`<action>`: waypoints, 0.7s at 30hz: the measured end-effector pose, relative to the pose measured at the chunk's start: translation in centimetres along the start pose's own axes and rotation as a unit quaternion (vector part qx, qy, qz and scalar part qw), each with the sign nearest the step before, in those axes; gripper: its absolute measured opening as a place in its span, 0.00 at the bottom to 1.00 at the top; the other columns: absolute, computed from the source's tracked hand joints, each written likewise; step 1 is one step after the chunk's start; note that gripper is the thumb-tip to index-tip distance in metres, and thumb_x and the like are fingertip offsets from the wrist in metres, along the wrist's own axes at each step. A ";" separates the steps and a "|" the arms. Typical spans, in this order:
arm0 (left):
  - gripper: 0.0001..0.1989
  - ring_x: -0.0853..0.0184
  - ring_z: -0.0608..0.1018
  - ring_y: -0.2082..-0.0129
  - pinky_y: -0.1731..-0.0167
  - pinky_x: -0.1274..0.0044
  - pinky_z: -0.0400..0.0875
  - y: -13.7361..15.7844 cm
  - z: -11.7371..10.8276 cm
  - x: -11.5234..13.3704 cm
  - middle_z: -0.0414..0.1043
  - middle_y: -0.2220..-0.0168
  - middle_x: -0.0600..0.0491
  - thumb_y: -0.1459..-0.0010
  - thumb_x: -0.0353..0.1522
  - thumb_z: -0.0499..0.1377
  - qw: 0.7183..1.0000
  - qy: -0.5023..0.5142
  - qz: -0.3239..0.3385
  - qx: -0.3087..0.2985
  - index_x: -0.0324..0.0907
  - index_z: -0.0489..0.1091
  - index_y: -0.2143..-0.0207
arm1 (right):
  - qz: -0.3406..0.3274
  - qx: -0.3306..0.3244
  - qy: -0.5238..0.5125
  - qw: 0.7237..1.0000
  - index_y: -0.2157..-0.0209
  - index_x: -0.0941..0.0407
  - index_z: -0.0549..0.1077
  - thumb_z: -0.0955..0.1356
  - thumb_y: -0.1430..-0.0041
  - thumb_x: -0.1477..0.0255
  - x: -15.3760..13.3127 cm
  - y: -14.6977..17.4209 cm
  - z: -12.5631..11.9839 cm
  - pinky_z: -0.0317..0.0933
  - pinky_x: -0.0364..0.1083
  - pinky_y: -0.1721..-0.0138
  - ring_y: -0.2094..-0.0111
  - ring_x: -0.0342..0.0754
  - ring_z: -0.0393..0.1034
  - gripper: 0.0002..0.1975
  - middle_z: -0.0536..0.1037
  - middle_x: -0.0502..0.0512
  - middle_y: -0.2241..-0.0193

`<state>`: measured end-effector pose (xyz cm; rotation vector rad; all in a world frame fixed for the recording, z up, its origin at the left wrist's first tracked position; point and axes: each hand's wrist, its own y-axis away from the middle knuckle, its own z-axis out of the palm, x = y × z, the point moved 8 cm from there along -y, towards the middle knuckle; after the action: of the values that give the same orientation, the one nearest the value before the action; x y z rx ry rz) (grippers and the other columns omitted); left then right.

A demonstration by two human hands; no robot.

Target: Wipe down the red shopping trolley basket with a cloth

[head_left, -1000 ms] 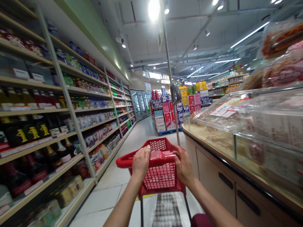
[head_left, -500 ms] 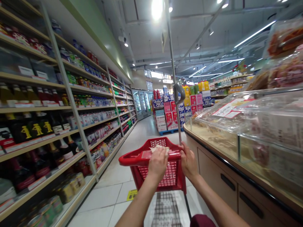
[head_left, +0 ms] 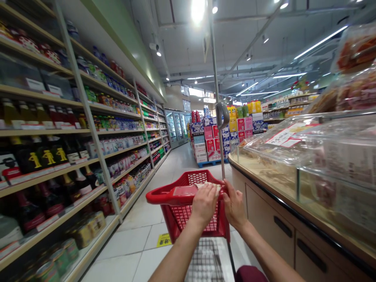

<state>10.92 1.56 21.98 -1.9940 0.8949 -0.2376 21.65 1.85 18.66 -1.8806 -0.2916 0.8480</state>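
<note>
In the head view a red shopping cart (head_left: 173,194) with a meshed basket stands right in front of me. My left hand (head_left: 205,203) presses a whitish cloth (head_left: 217,189) onto the right half of the cart's handle bar, fingers closed over it. Only the cloth's edge shows beyond the fingers. My right hand (head_left: 235,203) is closed around the right end of the handle, beside the foot of a tall grey pole (head_left: 220,152). A grey hooked piece (head_left: 225,115) sits partway up this pole.
Shelves of bottles and cans (head_left: 120,131) line the left side. A counter with clear plastic food packs (head_left: 282,145) runs close along the right. Stacked drink cartons (head_left: 210,145) stand on a blue pallet ahead. A yellow sticker (head_left: 163,240) lies on the tiled floor (head_left: 129,239).
My left hand has slid right along the handle with the cloth, closer to my right hand, baring the handle's middle label. My right hand keeps its place at the handle's end.
</note>
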 end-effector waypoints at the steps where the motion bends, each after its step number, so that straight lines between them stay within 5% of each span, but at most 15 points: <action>1: 0.13 0.66 0.69 0.53 0.52 0.70 0.65 0.2 -0.2 -0.5 0.70 0.56 0.49 0.43 0.32 0.48 1.000 0.000 -0.003 -0.001 0.41 0.66 0.57 | -0.006 -0.001 0.000 1.000 0.45 0.54 0.52 0.53 0.40 0.69 0.0 0.0 -0.1 0.52 0.51 0.59 0.58 0.49 0.66 0.21 0.71 0.58 0.56; 3: 0.13 0.66 0.69 0.53 0.52 0.69 0.65 1.1 -1.2 -3.0 0.70 0.56 0.51 0.43 0.33 0.48 0.999 -0.007 -0.036 0.003 0.42 0.65 0.56 | -0.010 0.000 -0.001 1.000 0.45 0.54 0.53 0.53 0.40 0.69 0.0 0.1 -0.4 0.53 0.51 0.60 0.59 0.49 0.66 0.21 0.71 0.57 0.56; 7: 0.14 0.65 0.72 0.58 0.56 0.67 0.68 3.0 -3.4 -8.7 0.72 0.59 0.49 0.42 0.35 0.46 0.977 -0.043 -0.202 0.053 0.41 0.66 0.58 | -0.007 0.002 0.000 1.000 0.47 0.54 0.55 0.53 0.41 0.69 -0.5 0.3 -0.3 0.53 0.50 0.60 0.57 0.49 0.64 0.20 0.70 0.57 0.55; 9: 0.14 0.64 0.72 0.57 0.55 0.67 0.68 2.5 -2.9 -7.4 0.72 0.59 0.49 0.42 0.34 0.46 0.980 -0.043 -0.189 0.049 0.40 0.67 0.59 | -0.011 -0.004 0.005 1.000 0.47 0.55 0.55 0.53 0.41 0.69 -0.9 0.4 -0.1 0.52 0.50 0.59 0.54 0.50 0.63 0.20 0.68 0.58 0.53; 12: 0.13 0.65 0.70 0.53 0.52 0.67 0.65 0.9 -1.3 -2.4 0.72 0.58 0.49 0.43 0.32 0.47 0.998 -0.011 -0.058 0.020 0.40 0.67 0.59 | -0.021 -0.011 0.021 1.000 0.47 0.54 0.55 0.53 0.41 0.69 -1.0 0.5 -0.1 0.51 0.51 0.59 0.54 0.50 0.62 0.20 0.68 0.59 0.53; 14: 0.13 0.65 0.69 0.53 0.52 0.69 0.65 0.8 -1.4 -1.3 0.71 0.57 0.50 0.43 0.32 0.47 1.000 0.005 -0.015 0.013 0.41 0.67 0.58 | -0.027 -0.011 0.031 0.999 0.47 0.55 0.54 0.53 0.41 0.69 -0.7 0.5 -0.4 0.51 0.50 0.60 0.56 0.50 0.64 0.20 0.69 0.59 0.54; 17: 0.13 0.66 0.71 0.55 0.53 0.69 0.66 2.2 -3.0 -5.2 0.71 0.58 0.50 0.43 0.33 0.47 0.997 -0.007 -0.072 0.014 0.42 0.67 0.59 | -0.024 -0.009 0.033 0.999 0.47 0.55 0.55 0.53 0.41 0.70 -0.5 0.5 -0.7 0.50 0.50 0.60 0.57 0.49 0.65 0.19 0.69 0.58 0.54; 19: 0.14 0.65 0.73 0.59 0.57 0.68 0.69 3.6 -4.5 -9.1 0.73 0.61 0.49 0.42 0.35 0.45 0.982 -0.039 -0.180 0.043 0.41 0.68 0.61 | -0.016 -0.009 0.031 0.999 0.48 0.55 0.56 0.53 0.41 0.70 -0.6 0.6 -0.5 0.50 0.50 0.59 0.56 0.49 0.64 0.19 0.69 0.58 0.54; 21: 0.14 0.64 0.73 0.59 0.58 0.67 0.69 4.1 -4.8 -9.9 0.73 0.62 0.49 0.42 0.35 0.45 0.974 -0.054 -0.213 0.049 0.40 0.68 0.61 | -0.009 -0.003 0.036 0.999 0.49 0.54 0.57 0.53 0.42 0.70 -0.8 0.7 -0.3 0.49 0.50 0.59 0.54 0.50 0.62 0.19 0.69 0.57 0.54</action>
<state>-0.60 3.72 23.14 -2.0657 0.3690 -0.4019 21.16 0.90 18.43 -1.9073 -0.2673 0.7657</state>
